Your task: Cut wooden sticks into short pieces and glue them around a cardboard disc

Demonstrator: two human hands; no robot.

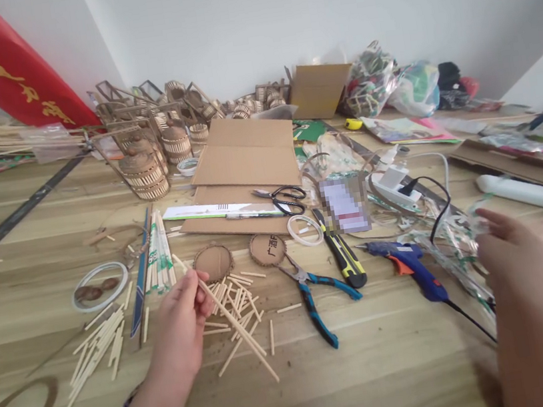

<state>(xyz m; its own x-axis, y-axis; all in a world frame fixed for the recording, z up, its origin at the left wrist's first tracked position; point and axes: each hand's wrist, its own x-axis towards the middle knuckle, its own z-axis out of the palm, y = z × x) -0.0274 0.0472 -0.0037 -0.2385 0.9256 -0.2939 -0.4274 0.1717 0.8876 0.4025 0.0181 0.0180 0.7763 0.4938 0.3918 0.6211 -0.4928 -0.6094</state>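
My left hand (pixel 180 327) is closed around a pair of wooden chopsticks (pixel 238 326), which slant down to the right above the table. Below them lies a heap of short cut stick pieces (pixel 237 297). My right hand (pixel 514 253) is at the far right, blurred, with its fingers closed at a crumpled clear plastic wrapper (pixel 476 220). It is over a spread of other clear wrappers (pixel 452 249) with green print. Two round cardboard discs with a rough brown rim, one plain (pixel 214 263) and one lettered (pixel 266 250), lie beyond the cut pieces.
Blue-handled pliers (pixel 309 292), a yellow-black utility knife (pixel 344 254) and a blue glue gun (pixel 408 262) with a cord lie between my hands. Wrapped chopsticks (pixel 157 250) and longer sticks (pixel 97 346) are on the left. Behind are scissors (pixel 283 196), cardboard (pixel 244 150) and small wooden buckets (pixel 143 171).
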